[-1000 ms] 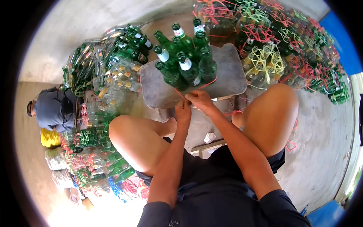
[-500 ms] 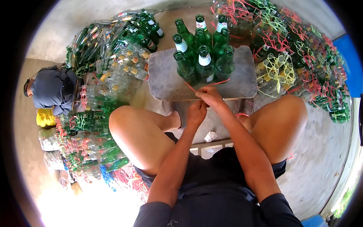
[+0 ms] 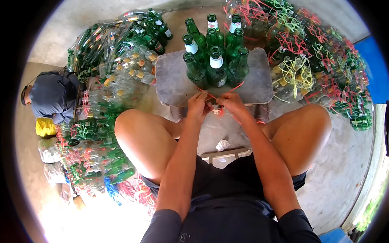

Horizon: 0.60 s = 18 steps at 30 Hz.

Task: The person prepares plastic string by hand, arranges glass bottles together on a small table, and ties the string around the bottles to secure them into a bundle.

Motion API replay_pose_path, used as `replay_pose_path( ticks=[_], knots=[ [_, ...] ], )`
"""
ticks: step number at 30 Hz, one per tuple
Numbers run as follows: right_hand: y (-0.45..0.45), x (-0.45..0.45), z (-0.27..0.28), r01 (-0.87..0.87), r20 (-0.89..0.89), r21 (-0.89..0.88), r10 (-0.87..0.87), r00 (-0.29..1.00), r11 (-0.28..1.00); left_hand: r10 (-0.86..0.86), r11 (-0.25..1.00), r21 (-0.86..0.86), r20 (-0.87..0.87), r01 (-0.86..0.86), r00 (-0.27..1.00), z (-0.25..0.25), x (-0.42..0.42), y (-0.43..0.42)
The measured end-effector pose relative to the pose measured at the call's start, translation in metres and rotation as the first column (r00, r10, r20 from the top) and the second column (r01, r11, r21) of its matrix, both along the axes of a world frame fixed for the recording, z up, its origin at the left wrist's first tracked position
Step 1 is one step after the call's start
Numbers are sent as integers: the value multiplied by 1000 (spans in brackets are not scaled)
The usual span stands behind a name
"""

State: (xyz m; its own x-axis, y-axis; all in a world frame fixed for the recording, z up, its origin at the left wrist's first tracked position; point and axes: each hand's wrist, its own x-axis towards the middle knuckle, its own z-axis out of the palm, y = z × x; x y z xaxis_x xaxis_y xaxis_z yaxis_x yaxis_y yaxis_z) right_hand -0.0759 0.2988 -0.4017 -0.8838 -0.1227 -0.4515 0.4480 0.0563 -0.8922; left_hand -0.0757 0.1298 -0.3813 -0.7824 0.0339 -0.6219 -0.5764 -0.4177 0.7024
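Bundled bottles [image 3: 332, 73] stacked on the right, many with red or yellow-green strands across their necks; loose bottle pile [image 3: 93, 46] on the left. Background only.

Grey slab [image 3: 257, 77], rounded corners, sits in front of the person's knees. Looks rigid and solid, a steady base.

On it: green bottle cluster [image 3: 217, 76], 9 upright, roughly 3 rows of 3, packed close. Some carry white neck labels. Glass, so judged hard, smooth, likely slippery if wet, and breakable if knocked. 1 bottle should be light; all 9 together look awkward, top-heavy, quick to spread at the base if pushed. Best hold for 1: round the neck. For the lot: 2 palms low on the outer bodies, squeezing inward.

Left hand [image 3: 196, 107] and right hand [image 3: 232, 103] are side by side at the slab's near edge, just in front of the front row, not on the glass. Fingers of both are curled and pinching the red string; fingertips are tiny here, so can't tell which strand each has.

Red string [image 3: 239, 86] shows low across the front bottles, running down to the hands. Thin, limp, near weightless; should bend freely and might slip. Pinch close to the bottles, keep even tension.
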Motion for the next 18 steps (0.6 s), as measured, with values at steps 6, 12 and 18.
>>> replay_pose_path(
  ticks=[6,12,18],
  knots=[
    [12,1,8,-13,-2,-8,13,1000,1000,60,983,173,-6,-58,998,-13,-4,9],
    [27,8,18,6,-45,174,2,999,985,128,961,243,14,-128,992,-17,-1,24],
    [39,21,35,151,-226,617,-9,974,773,129,937,323,38,-135,991,-15,3,33]
  ],
)
